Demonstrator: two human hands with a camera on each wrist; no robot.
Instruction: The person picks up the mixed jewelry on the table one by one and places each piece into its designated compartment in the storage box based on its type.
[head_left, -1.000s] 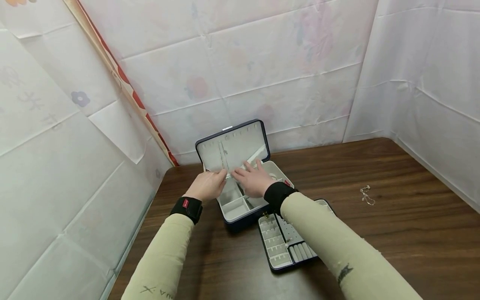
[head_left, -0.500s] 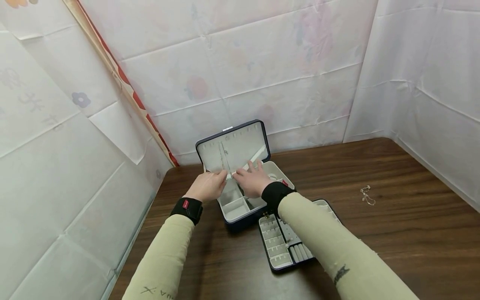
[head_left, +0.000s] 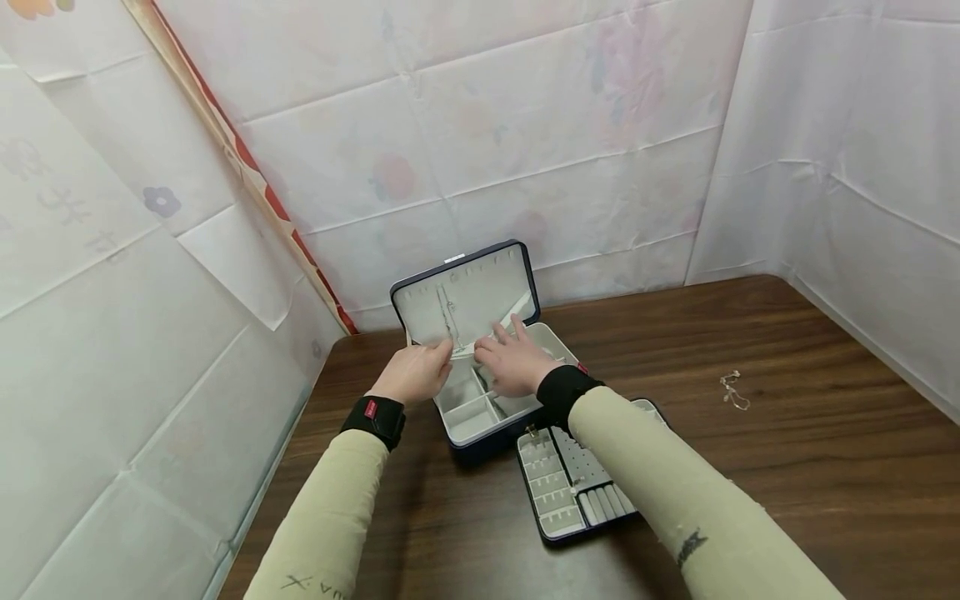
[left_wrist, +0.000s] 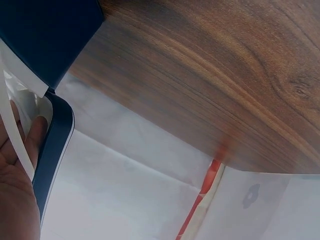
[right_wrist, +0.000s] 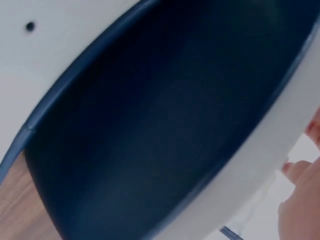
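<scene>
A navy jewelry box (head_left: pixel 472 419) with pale compartments stands open, its lid (head_left: pixel 491 283) leaning back. A thin necklace (head_left: pixel 447 310) hangs down inside the lid toward the white lid pocket (head_left: pixel 516 308). My left hand (head_left: pixel 414 372) pinches the pocket's edge at the left; in the left wrist view its fingers (left_wrist: pixel 37 132) reach behind a white band, inside the navy lid rim. My right hand (head_left: pixel 516 365) is over the box by the pocket, fingers spread and slightly bent, right of the necklace's lower end. Its fingertips are partly hidden.
A removable jewelry tray (head_left: pixel 558 504) with small slots and ring rolls lies in front of the box, partly under the right forearm. Another fine chain (head_left: pixel 735 390) lies on the wooden table (head_left: pixel 675 333) at the right. Fabric-covered walls rise behind and at both sides.
My right hand has shifted slightly right along the pocket, showing more of the necklace's lower end. My left hand has stayed in place.
</scene>
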